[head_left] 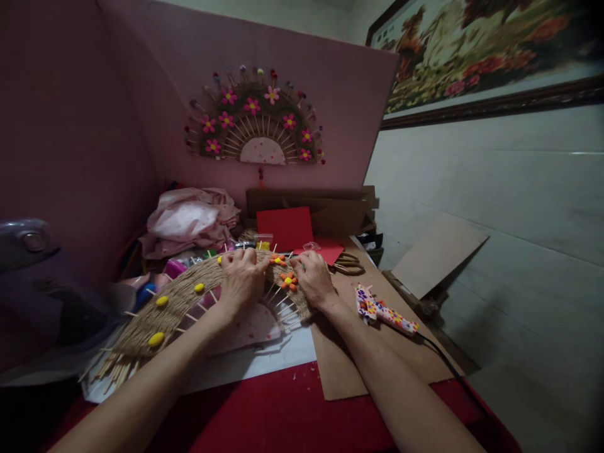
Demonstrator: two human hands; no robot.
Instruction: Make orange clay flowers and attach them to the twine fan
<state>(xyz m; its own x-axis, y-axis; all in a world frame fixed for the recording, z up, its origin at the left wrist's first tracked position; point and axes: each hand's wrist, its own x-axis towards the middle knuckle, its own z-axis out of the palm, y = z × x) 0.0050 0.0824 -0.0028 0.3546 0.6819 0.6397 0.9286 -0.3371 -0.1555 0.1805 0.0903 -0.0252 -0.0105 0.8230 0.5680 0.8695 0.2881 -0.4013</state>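
A half-round craft fan (182, 292) of twine woven over thin sticks lies on the table, with a pale spotted half-disc at its centre. Yellow oval pieces (162, 301) dot its left part. Two orange flowers (289, 281) with yellow middles sit on its right part. My left hand (243, 280) rests on the twine near the top, its fingers bent at the upper flower. My right hand (312, 277) is at the fan's right side beside the flowers, fingers pinched together; whatever is between them is too small to make out.
A flower-patterned glue gun (384, 311) with a black cord lies on a cardboard sheet (340, 371) at right. Scissors (348, 264), red card (285, 228) and bundled pink cloth (191, 217) lie behind. A finished-looking fan (252, 123) hangs on the pink panel. Loose sticks (116, 370) lie front left.
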